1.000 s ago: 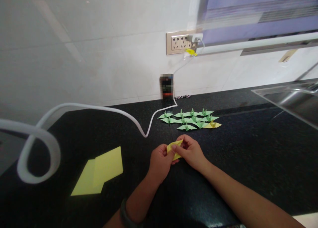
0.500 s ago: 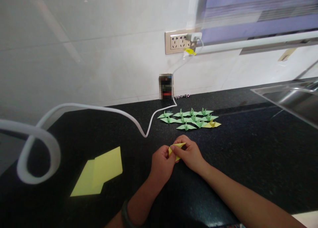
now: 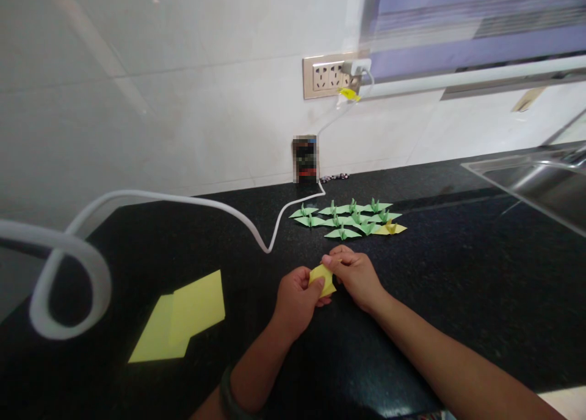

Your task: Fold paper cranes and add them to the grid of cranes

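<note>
A small folded piece of yellow paper is held between both hands, above the black countertop. My left hand pinches its left and lower part, thumb lying across the front. At its upper right edge, my right hand grips the paper between thumb and fingers. Just beyond the hands stand several green paper cranes, grouped close together, with a yellow paper crane at their right end. To the left lie overlapping yellow paper sheets, flat on the counter.
A thick white cable loops over the left of the black countertop. Against the tiled wall leans a pixelated upright object, with a cord running to a plug in the wall socket. A steel sink is at the right.
My right thumb has shifted from the middle of the folded paper to its upper edge. The paper has turned, showing more of its face, and my left thumb now presses on it.
</note>
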